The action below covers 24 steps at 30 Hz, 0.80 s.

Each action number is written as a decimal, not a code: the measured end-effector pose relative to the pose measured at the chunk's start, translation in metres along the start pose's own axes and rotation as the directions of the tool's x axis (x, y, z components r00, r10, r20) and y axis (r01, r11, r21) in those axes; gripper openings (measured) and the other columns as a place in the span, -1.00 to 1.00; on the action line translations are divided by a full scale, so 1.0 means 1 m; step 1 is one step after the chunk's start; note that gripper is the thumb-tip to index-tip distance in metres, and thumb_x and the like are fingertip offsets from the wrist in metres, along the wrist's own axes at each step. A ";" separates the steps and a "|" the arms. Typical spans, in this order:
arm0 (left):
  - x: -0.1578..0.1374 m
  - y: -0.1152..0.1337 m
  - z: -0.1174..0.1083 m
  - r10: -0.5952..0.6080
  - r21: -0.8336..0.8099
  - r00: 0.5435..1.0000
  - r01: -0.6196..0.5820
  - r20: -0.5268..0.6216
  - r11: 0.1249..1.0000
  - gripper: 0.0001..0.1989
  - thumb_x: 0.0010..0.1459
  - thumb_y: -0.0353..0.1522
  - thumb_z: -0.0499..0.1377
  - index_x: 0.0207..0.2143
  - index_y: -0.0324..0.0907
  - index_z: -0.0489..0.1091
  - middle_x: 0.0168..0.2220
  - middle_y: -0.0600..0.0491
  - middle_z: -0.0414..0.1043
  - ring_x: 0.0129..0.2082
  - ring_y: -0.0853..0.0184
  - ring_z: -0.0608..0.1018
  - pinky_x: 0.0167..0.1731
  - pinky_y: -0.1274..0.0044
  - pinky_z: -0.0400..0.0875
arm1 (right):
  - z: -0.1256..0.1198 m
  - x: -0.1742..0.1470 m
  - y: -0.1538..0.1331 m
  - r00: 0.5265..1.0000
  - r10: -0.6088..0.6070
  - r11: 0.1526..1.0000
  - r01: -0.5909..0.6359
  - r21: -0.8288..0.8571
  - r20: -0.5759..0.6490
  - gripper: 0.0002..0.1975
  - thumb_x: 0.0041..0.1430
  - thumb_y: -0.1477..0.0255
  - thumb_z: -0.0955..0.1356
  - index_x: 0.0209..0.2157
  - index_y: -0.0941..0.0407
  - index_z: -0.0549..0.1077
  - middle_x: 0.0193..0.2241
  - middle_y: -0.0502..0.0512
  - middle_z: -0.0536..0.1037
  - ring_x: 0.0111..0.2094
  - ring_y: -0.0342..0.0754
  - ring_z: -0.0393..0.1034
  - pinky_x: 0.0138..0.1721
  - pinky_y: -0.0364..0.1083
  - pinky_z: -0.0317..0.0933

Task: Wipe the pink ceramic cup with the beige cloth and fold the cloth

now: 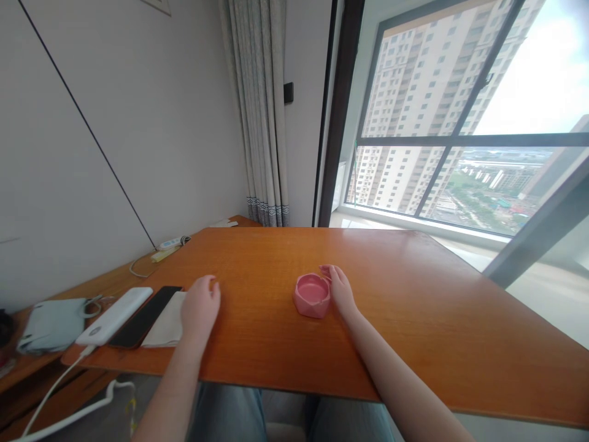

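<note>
A small pink faceted bowl point(311, 296), shaped like an ashtray with a round hollow, rests upright on the wooden table point(271, 344). My right hand point(341, 291) is at its right side, fingers stretched out along the far right rim. Whether the fingers touch the bowl is hard to tell; they are not wrapped round it. Farther left, my left hand point(200, 307) is loosely bent with thumb and fingers apart, and nothing shows in it. Beside that hand, partly covered by it, lies a folded white cloth point(165, 322).
Left of the cloth lie a black phone point(146, 316) and a white power bank point(115, 315) with a white cable plugged in. A pale blue pouch point(53, 325) sits beyond them. A power strip point(170, 243) lies by the wall. The table's front edge runs above my legs.
</note>
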<state>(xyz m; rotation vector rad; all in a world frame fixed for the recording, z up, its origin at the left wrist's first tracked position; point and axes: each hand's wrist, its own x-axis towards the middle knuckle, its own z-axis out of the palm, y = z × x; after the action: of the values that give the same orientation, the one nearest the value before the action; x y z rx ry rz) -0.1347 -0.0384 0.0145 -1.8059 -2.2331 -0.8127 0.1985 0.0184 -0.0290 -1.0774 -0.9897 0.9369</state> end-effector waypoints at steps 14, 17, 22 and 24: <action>-0.002 -0.112 -0.009 -0.423 0.342 0.833 0.305 0.357 0.889 -0.45 0.11 -0.05 -0.09 -0.22 -0.37 0.37 -0.27 -0.32 0.47 -0.23 -0.04 0.52 -0.31 0.30 0.35 | 0.002 -0.013 -0.021 0.981 -0.170 0.985 0.167 -0.042 -0.095 -0.73 0.11 0.15 0.26 -0.43 0.05 0.43 -0.43 0.04 0.46 -0.35 -0.06 0.34 -0.25 -0.08 0.24; 0.009 -0.126 -0.008 -0.377 0.356 0.848 0.245 0.372 0.902 -0.51 0.04 -0.06 -0.02 -0.26 -0.29 0.40 -0.18 -0.31 0.45 -0.16 -0.09 0.50 -0.29 0.27 0.35 | -0.001 -0.012 -0.023 0.979 -0.173 0.985 0.169 -0.044 -0.107 -0.70 0.12 0.14 0.25 -0.42 0.06 0.43 -0.43 0.05 0.45 -0.36 -0.06 0.33 -0.29 -0.09 0.22; 0.011 -0.094 -0.015 -0.283 0.250 0.881 0.197 0.379 0.948 -0.82 0.03 -0.29 0.05 -0.32 -0.18 0.31 -0.31 -0.08 0.48 -0.24 0.06 0.52 -0.30 0.37 0.34 | -0.005 -0.007 -0.023 0.977 -0.183 0.982 0.175 -0.074 -0.112 -0.74 0.13 0.19 0.25 -0.41 0.07 0.42 -0.44 0.04 0.44 -0.35 -0.08 0.32 -0.29 -0.11 0.23; 0.011 -0.051 -0.023 -0.169 0.034 0.939 0.166 0.298 0.985 -0.82 0.07 -0.26 0.04 -0.29 -0.15 0.23 -0.36 -0.01 0.45 -0.31 0.13 0.51 -0.32 0.39 0.33 | -0.004 -0.004 -0.024 0.988 -0.136 0.990 0.134 -0.042 -0.070 -0.77 0.07 0.21 0.31 -0.45 0.08 0.43 -0.47 0.03 0.44 -0.38 -0.09 0.32 -0.33 -0.12 0.23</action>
<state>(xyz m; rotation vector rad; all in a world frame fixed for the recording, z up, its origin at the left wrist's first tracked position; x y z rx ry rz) -0.1903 -0.0468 0.0234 -1.8631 -2.6045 -0.5848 0.2042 0.0082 -0.0075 -1.0547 -1.0102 0.7666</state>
